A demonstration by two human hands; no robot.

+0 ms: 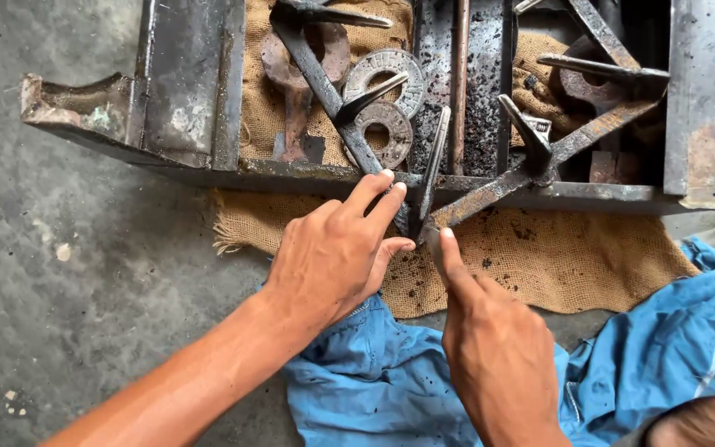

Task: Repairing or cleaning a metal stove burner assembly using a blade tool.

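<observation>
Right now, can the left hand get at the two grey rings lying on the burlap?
Probably yes: the left hand sits just below the rings, though a slanted metal bar crosses beside them and the frame rail lies between.

Both forearms come in bare — no sleeves, no gloves, no watch or band at either wrist. The left hand [333,261] and right hand [494,352] are bare too, with short nails at the fingertips, pale against dark soot specks — grime dusts the knuckles just behind the fingers.
</observation>
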